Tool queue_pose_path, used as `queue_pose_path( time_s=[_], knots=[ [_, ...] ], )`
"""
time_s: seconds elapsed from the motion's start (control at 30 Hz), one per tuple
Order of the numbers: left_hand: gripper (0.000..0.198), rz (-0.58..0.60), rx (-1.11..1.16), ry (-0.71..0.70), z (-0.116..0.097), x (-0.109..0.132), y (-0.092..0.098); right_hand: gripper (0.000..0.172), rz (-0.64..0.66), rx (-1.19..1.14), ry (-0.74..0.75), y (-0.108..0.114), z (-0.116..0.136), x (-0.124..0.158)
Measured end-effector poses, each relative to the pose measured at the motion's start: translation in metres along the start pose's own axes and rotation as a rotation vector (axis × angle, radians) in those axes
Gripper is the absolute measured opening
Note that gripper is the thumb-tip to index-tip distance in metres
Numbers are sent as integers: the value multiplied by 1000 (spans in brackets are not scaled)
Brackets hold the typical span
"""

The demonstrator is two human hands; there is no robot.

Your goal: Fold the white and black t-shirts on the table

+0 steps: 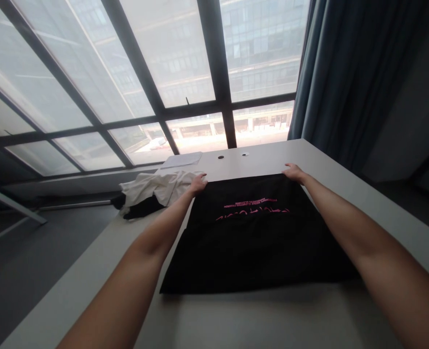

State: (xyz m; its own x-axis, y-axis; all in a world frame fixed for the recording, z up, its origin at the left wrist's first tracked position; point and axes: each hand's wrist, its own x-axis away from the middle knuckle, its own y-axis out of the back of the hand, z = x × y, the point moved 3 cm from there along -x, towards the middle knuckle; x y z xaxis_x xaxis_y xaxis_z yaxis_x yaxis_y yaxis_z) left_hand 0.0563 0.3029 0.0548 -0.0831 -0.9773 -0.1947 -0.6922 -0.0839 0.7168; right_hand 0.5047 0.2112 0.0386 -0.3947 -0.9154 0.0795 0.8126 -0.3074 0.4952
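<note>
A black garment [254, 242] with pink lettering lies spread flat on the pale table [236, 315]. My left hand [198, 183] grips its far left corner, fingers closed on the cloth. At the far right corner, my right hand [293, 172] is closed on the fabric edge. Both arms reach forward across the garment's two sides.
A crumpled white cloth [156, 189] over something dark lies at the table's far left corner. A flat grey sheet [182, 159] and two round cable holes [220, 157] sit near the far edge. Large windows stand beyond; a dark curtain [338, 82] hangs at right.
</note>
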Motion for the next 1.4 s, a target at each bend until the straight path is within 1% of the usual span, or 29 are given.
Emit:
queue_pose_path(
  time_s=[0.07, 0.17, 0.27, 0.33, 0.37, 0.43, 0.5, 0.53, 0.6, 0.67, 0.73, 0.83, 0.9, 1.0, 1.07, 1.1, 1.17, 1.23, 1.3, 1.37, 1.4],
  knots=[
    [41, 26, -38, -116, 0, 16, -4, 50, 15, 100, 125, -10, 0, 9],
    [36, 95, -70, -254, 4, 53, -1, 36, 31, 238, 283, -13, -3, 34],
    [30, 135, -125, -350, 18, 100, 16, 23, 55, 372, 369, 0, -16, 70],
    [31, 138, -235, -406, 33, 127, 32, 15, 71, 447, 390, 15, -29, 95],
    [31, 161, -266, -392, 41, 137, 39, 13, 81, 481, 393, 23, -36, 105],
    [35, 261, -268, -313, 55, 151, 49, 17, 134, 550, 390, 37, -48, 122],
    [41, 372, -219, -227, 62, 158, 56, 25, 250, 586, 370, 47, -58, 134],
    [45, 414, -193, -204, 62, 161, 58, 29, 320, 580, 357, 50, -61, 139],
    [50, 465, -153, -192, 57, 165, 60, 34, 426, 529, 346, 53, -63, 150],
    [52, 499, -129, -198, 48, 170, 62, 36, 453, 491, 354, 54, -60, 162],
    [52, 516, -108, -200, 40, 177, 64, 32, 426, 487, 367, 55, -55, 175],
    [53, 479, -68, -215, 26, 192, 75, 24, 364, 483, 391, 60, -45, 196],
    [51, 435, -38, -241, 17, 204, 87, 21, 318, 469, 423, 70, -36, 213],
    [45, 351, 19, -310, 1, 229, 114, 21, 225, 446, 537, 93, -20, 248],
    [41, 308, 81, -354, -8, 253, 133, 20, 189, 425, 624, 109, -11, 279],
    [39, 301, 111, -366, -12, 267, 142, 19, 196, 412, 648, 116, -7, 297],
    [34, 340, 132, -367, -18, 300, 159, 16, 244, 403, 654, 128, -4, 336],
    [29, 417, 107, -359, -20, 336, 172, 15, 308, 413, 615, 138, -8, 374],
    [24, 509, 77, -341, -20, 373, 181, 14, 355, 413, 559, 147, -19, 410],
    [21, 635, 43, -307, -18, 408, 187, 13, 433, 413, 472, 153, -37, 440],
    [22, 725, 35, -281, -15, 423, 188, 12, 479, 413, 419, 156, -48, 453]
  ],
)
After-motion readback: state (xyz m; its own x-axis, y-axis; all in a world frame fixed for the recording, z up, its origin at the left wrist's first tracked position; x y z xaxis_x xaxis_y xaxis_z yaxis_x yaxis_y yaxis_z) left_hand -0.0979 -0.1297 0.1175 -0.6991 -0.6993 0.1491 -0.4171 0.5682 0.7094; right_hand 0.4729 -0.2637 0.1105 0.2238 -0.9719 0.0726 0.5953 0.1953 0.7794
